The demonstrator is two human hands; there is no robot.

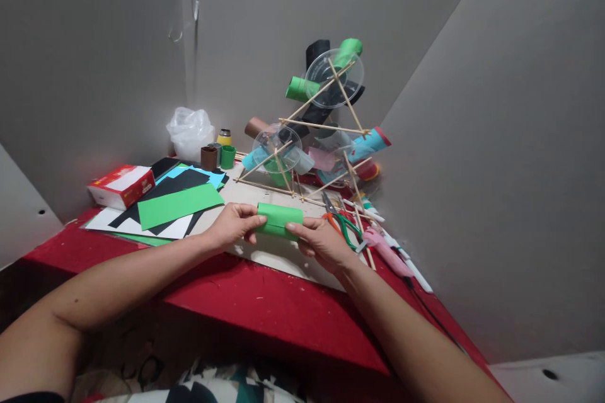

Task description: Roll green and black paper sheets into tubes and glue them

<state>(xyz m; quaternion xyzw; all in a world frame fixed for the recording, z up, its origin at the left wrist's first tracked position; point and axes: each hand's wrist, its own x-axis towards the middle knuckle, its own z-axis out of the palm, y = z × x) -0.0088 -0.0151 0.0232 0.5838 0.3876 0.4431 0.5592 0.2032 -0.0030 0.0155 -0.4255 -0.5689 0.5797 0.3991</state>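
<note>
Grey cardboard walls (94, 63) enclose a red-covered table (265, 302). Your left hand (234, 227) and right hand (321, 242) each pinch one end of a green paper roll (278, 220) over it, likely keeping its curl closed; the stick frame (326, 132) stands just behind.

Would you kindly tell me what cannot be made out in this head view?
Head view only:
The green paper roll: both ends covered by the left hand and right hand that grip it.
The red box: print too small to read.
The scissors: handles partly behind the right hand.
</note>
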